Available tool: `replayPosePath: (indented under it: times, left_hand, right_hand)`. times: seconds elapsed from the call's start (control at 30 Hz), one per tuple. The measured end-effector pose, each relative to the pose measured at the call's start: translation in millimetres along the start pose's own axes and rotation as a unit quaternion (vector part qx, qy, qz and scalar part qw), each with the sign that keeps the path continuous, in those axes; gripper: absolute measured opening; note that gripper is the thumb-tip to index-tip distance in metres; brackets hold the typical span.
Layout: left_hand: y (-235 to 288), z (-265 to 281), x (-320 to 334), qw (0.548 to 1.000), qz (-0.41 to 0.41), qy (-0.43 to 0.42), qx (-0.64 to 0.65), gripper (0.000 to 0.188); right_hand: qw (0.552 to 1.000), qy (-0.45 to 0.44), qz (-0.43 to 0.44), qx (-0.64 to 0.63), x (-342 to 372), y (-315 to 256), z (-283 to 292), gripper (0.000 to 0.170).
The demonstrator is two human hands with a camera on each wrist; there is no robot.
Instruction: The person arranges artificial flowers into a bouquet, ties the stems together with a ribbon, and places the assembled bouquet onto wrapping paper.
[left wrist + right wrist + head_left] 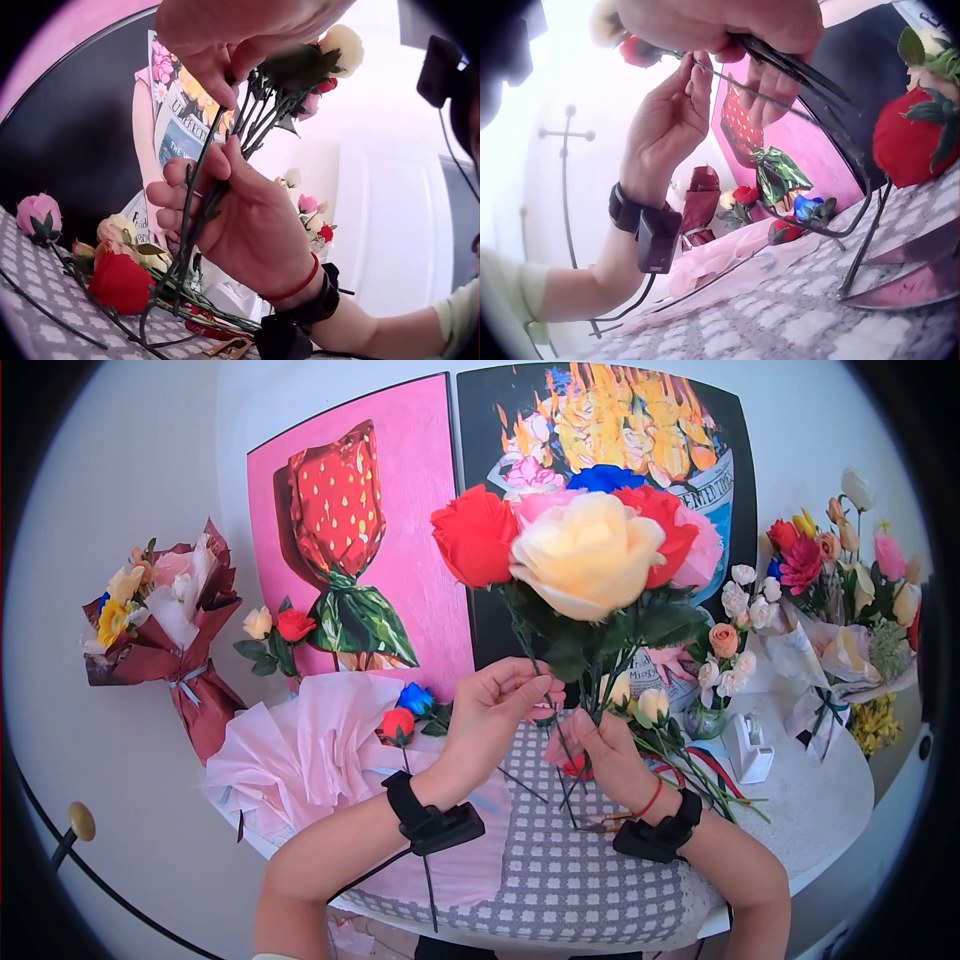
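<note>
My right hand [612, 762] grips a bundle of dark green stems [219, 191] below a bunch of artificial roses. A large cream rose [588, 555] fronts the bunch, with red, pink and blue blooms around it. Just left of the bundle, my left hand [490, 710] pinches one thin stem [201, 161] between thumb and fingertips. That stem runs up toward the red rose [474, 538] at the bunch's left side, and its lower end crosses in front of my right fingers. The blooms stand upright above both hands.
Pink wrapping paper [300, 745] covers the table's left, beside a small red rose [397, 726] and a blue one [416, 700]. Loose flowers, scissors [911, 281] and a tape dispenser [750, 748] lie right. Wrapped bouquets [185, 660] flank two pictures [425, 490] behind.
</note>
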State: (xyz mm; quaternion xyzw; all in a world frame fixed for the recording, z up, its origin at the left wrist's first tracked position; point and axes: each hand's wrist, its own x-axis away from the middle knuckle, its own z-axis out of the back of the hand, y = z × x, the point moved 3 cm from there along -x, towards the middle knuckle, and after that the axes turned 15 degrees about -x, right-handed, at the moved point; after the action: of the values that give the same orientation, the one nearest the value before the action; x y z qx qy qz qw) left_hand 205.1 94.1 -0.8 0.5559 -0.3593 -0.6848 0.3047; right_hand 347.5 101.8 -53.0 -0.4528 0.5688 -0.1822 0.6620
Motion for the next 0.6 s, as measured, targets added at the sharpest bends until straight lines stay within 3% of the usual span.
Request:
replayPosePath:
  times: [0.07, 0.17, 0.33, 0.4, 0.47, 0.6]
  left_hand:
    - [0.9, -2.3, -0.9, 1.0, 0.002, 0.001, 0.005, 0.017]
    - [1.0, -4.0, -3.1, 1.0, 0.012, -0.006, -0.01, 0.016]
    - [-1.6, -9.2, -4.7, 0.998, 0.009, -0.061, -0.026, 0.016]
    - [-0.7, -6.8, -4.5, 0.999, 0.002, -0.044, -0.022, 0.017]
    - [0.7, -2.9, -4.8, 0.999, -0.006, -0.027, -0.018, 0.017]
    - [0.9, 0.2, -4.4, 0.999, -0.001, -0.036, -0.018, 0.017]
  right_hand:
    - [0.995, -0.014, -0.088, -0.051, 4.0, -9.4, -7.7, 0.034]
    - [0.994, 0.026, -0.103, -0.04, 6.4, -15.7, -5.7, 0.035]
    - [0.993, 0.015, -0.117, -0.029, 5.7, -16.2, -3.5, 0.034]
    - [0.992, 0.0, -0.121, -0.021, 5.0, -15.0, -3.1, 0.035]
    - [0.988, 0.006, -0.089, -0.128, 4.1, -12.9, -2.1, 0.036]
    - [0.99, -0.015, -0.074, -0.123, 4.1, -22.4, -6.1, 0.039]
